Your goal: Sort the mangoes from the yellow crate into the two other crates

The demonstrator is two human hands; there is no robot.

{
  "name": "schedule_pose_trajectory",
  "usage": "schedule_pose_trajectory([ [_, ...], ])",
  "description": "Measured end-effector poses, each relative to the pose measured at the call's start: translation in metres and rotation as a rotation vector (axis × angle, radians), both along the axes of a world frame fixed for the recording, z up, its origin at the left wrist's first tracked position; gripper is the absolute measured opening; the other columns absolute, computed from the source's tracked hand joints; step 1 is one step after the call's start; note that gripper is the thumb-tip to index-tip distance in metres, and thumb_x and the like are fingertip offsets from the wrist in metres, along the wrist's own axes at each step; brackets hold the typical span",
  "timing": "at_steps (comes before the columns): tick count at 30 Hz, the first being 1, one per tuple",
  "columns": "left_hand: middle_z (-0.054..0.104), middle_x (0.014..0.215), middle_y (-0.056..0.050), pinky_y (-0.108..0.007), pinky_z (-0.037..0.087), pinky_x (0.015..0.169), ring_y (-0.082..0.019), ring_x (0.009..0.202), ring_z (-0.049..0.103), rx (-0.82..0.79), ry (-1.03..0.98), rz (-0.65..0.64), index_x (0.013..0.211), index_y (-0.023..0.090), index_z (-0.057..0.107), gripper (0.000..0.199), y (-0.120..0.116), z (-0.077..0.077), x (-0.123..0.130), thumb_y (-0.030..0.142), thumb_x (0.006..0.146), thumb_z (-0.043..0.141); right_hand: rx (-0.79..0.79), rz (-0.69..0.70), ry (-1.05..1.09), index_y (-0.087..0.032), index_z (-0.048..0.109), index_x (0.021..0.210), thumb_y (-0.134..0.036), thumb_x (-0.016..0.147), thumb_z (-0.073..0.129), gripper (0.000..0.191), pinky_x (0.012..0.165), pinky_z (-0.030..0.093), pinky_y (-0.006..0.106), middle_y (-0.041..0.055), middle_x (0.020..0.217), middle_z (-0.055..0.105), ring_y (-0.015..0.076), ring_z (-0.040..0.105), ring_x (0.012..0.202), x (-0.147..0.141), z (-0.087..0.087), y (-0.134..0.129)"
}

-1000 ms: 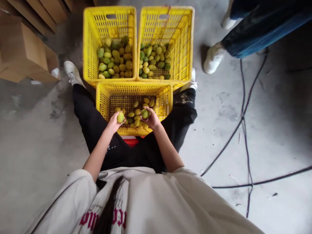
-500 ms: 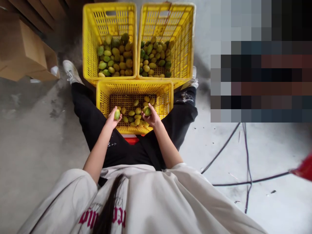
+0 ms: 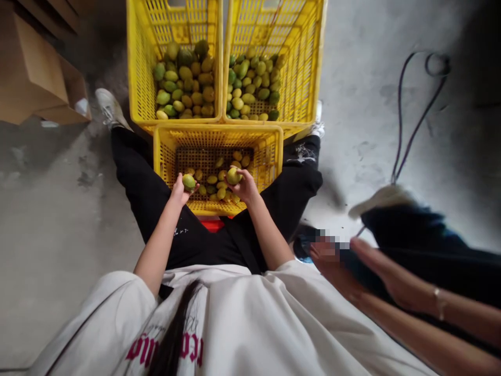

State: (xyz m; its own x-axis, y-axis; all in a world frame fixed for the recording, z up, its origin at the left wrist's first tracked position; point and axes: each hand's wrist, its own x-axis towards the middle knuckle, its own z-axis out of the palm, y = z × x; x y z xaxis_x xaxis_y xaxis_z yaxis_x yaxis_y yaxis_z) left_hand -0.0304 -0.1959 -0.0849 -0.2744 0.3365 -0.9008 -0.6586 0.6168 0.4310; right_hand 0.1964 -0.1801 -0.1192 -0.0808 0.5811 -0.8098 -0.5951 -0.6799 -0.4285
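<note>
Head view: over the near yellow plastic crate [image 3: 270, 152], our upturned left hand [image 3: 180, 192] clasps a green-yellow oval fruit [image 3: 188, 181]; our right hand [image 3: 247, 187] grips a yellowish rounded fruit [image 3: 234, 176].

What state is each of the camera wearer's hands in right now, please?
Left hand: holding one yellow-green fruit.
Right hand: holding another fruit, also yellow-green.

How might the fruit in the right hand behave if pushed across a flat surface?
The fruit in the right hand would probably roll, being rounded. It seems firm: no dent shows in its outline. It looks smooth, so may be slightly slippery.
</note>
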Motion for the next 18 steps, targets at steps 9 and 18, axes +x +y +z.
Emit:
schedule_pose_trajectory([
  [9, 0.071, 0.078, 0.005, -0.024, 0.067, 0.080, -0.010, 0.073, 0.072, 0.079, -0.033, -0.094, 0.094, 0.022, 0.065, 0.042, -0.0047, -0.0043, 0.0012, 0.037, 0.101, 0.104, -0.052, -0.019, -0.045, -0.028, 0.065, 0.097, -0.041, 0.103, 0.091, 0.030, 0.057, 0.060, 0.019, -0.0008, 0.086, 0.078, 0.0150, 0.076, 0.074, -0.0063, -0.0048, -0.0005],
  [18, 0.078, 0.086, -0.004, -0.024, 0.064, 0.071, -0.016, 0.077, 0.077, 0.016, -0.136, -0.131, 0.108, 0.022, 0.074, 0.036, -0.0060, -0.0034, 0.0017, 0.052, 0.126, 0.069, -0.145, -0.004, 0.011, -0.026, 0.072, 0.102, -0.047, 0.113, 0.072, 0.023, 0.075, 0.074, 0.030, 0.0025, 0.084, 0.076, 0.0190, 0.076, 0.077, -0.0040, -0.0017, 0.0015],
])
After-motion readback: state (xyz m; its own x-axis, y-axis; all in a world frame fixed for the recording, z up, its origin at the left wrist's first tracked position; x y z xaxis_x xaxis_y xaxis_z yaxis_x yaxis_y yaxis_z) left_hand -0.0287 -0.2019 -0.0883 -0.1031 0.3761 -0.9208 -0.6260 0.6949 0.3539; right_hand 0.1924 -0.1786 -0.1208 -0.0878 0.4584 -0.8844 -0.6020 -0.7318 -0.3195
